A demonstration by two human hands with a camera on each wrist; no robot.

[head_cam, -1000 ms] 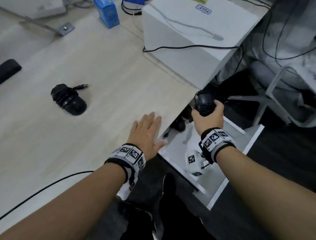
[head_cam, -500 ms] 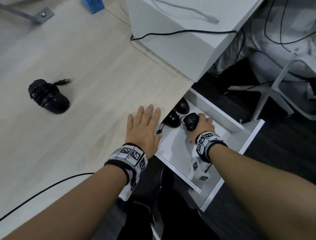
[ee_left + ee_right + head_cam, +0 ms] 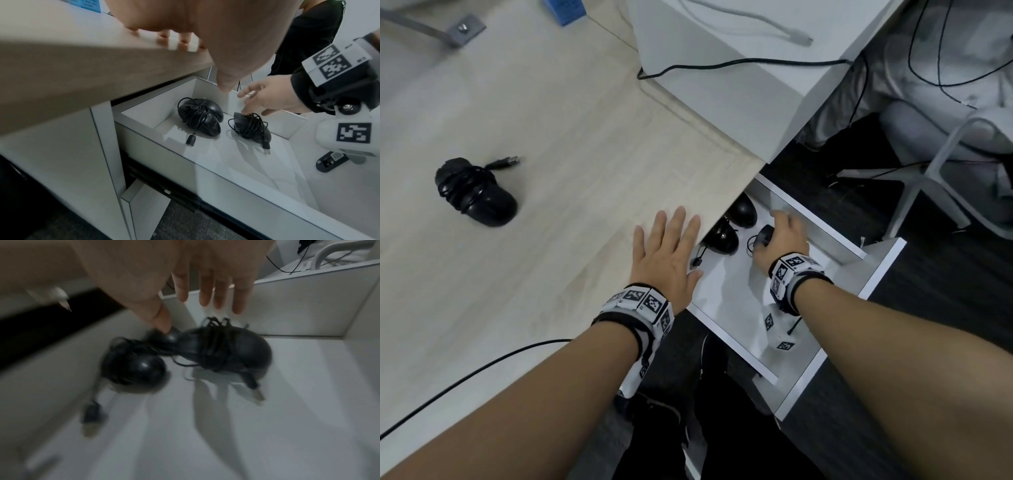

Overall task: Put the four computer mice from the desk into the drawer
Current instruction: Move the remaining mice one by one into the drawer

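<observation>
One black mouse (image 3: 479,200), its cable wound round it, lies on the wooden desk (image 3: 551,137) at the left. The white drawer (image 3: 729,301) stands open under the desk's edge. Three black cable-wrapped mice lie in its back corner: two close together (image 3: 744,212) (image 3: 724,238) and a third (image 3: 252,128) beside them. My right hand (image 3: 265,99) hovers just over that third mouse with fingers straight and spread, holding nothing. The right wrist view is blurred and shows my thumb by the rear mouse (image 3: 172,335). My left hand (image 3: 666,253) lies flat on the desk edge.
A large white box (image 3: 722,85) with cables on it stands at the desk's back right. A blue carton (image 3: 566,10) and a metal bracket (image 3: 462,31) are at the far edge. A black cable (image 3: 482,363) crosses the near desk. A white chair base (image 3: 928,171) stands beyond the drawer.
My right hand has come down from above the drawer with the third mouse, set it beside the other two and opened. The left hand has stayed flat on the desk.
</observation>
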